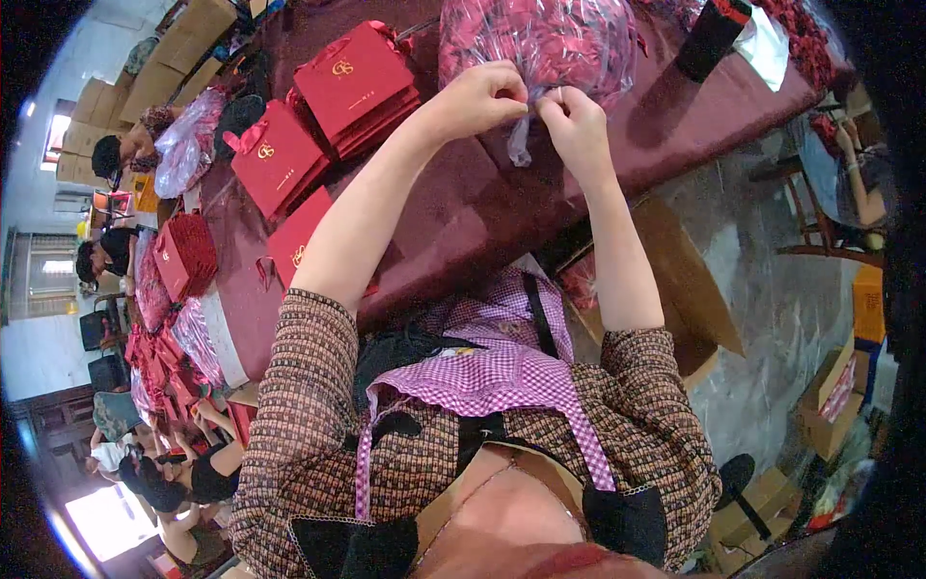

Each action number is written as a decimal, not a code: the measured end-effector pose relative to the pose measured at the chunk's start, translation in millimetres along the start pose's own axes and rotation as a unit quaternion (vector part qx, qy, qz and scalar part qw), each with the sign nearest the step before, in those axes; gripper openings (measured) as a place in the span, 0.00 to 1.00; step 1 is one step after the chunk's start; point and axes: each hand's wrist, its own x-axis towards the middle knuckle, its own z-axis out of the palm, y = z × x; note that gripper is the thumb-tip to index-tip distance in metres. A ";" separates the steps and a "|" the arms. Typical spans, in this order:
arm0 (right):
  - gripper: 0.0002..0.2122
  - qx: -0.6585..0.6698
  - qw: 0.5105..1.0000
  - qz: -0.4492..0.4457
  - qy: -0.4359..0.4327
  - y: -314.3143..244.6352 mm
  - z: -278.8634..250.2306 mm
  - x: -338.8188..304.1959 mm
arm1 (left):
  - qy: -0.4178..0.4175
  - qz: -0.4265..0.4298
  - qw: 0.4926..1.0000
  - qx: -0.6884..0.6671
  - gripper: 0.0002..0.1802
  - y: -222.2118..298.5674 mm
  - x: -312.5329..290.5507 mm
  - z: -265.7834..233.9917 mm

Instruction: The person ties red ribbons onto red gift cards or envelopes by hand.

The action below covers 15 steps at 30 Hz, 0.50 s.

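A large clear plastic bag (540, 43) full of red items lies on the table in front of me. Both my hands are at its gathered mouth, close together. My left hand (479, 99) has its fingers curled and pinched on the bag's neck. Just to its right, my right hand (577, 125) is closed too, thumb and forefinger pressed together at the plastic. Between and below them hangs the loose twisted end (520, 145) of the bag. Whether a tie is around the neck is too small to make out.
Stacks of red paper gift bags (352, 87) stand left of my hands on the dark red table (434, 212). A black cylinder (712, 41) is at the far right. An open cardboard box (680, 280) sits below the table edge. Other people work at the left and right.
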 end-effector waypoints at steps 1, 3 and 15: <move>0.08 -0.005 1.000 0.004 0.014 0.0 0.9 -0.4 | -0.003 -0.017 1.000 -0.014 0.07 1.0 -1.4 -0.9; 0.08 0.025 0.999 0.009 0.021 3.4 -0.7 -1.3 | -0.008 -0.017 1.000 -0.013 0.07 -0.6 -3.7 -3.6; 0.06 0.095 0.994 -0.024 0.049 9.1 -13.0 -8.1 | 0.056 -0.091 0.994 -0.036 0.07 0.9 -7.2 4.7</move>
